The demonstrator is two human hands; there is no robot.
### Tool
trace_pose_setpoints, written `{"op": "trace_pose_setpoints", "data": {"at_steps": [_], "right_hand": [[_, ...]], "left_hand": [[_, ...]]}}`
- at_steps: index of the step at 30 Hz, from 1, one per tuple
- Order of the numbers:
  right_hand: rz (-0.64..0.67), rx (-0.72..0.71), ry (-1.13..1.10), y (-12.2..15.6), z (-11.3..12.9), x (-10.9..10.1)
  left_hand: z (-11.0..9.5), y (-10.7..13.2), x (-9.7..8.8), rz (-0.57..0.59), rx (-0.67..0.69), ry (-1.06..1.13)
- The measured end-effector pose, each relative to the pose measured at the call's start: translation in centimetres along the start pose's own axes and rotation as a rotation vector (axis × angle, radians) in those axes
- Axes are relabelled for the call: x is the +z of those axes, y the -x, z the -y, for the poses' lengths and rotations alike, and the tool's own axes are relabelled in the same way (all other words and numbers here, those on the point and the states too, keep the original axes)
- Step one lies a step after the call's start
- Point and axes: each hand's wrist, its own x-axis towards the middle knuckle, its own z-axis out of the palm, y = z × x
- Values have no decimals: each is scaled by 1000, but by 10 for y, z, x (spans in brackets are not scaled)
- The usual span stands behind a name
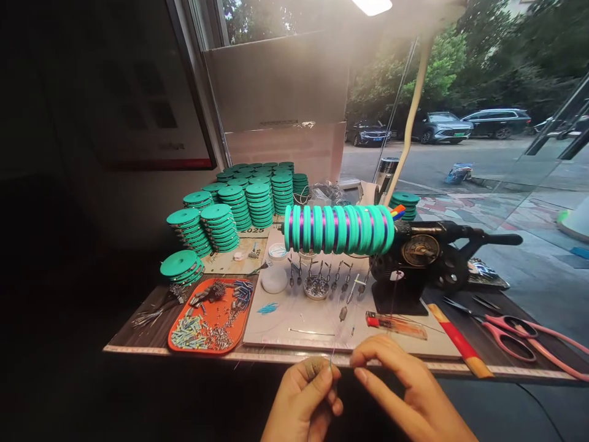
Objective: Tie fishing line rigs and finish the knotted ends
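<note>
At the table's front edge, my left hand (309,396) is closed in a pinch on a thin line (332,355); a small bluish bit shows at the fingertips, too fine to make out. Just to its right is my right hand (400,383), thumb and forefinger apart and nothing visible between them. Beyond both hands lies a pale board (285,325) with a short wire-like piece (311,332) and a small sinker (343,314). Above the board, a row of green foam spools (339,229) wound with purple line sits on a black hand-cranked winder (421,245).
Left of the board, an orange tray (209,351) holds small tubes and metal parts. Stacked green spools (260,205) stand behind it. A lighter (396,325), a red-and-yellow strip (462,344) and pink-handled scissors (508,337) lie on the right. A round dish (316,296) holds small metal parts.
</note>
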Motion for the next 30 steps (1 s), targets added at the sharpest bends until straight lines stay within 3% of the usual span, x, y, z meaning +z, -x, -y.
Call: {"op": "trace_pose_setpoints", "data": {"at_steps": [5,10,19,30], "right_hand": [[26,313,-459,0,-3,20],[173,385,-817,-10,-3,27],[170,477,-835,-7,-1,29],[185,494,-997,-3,-5,35]], "left_hand": [[9,2,-4,-4,44,8],[19,2,-11,-30,116,-79],[25,8,-12,-19,290,-207],[28,9,-16,64,289,-170]]}}
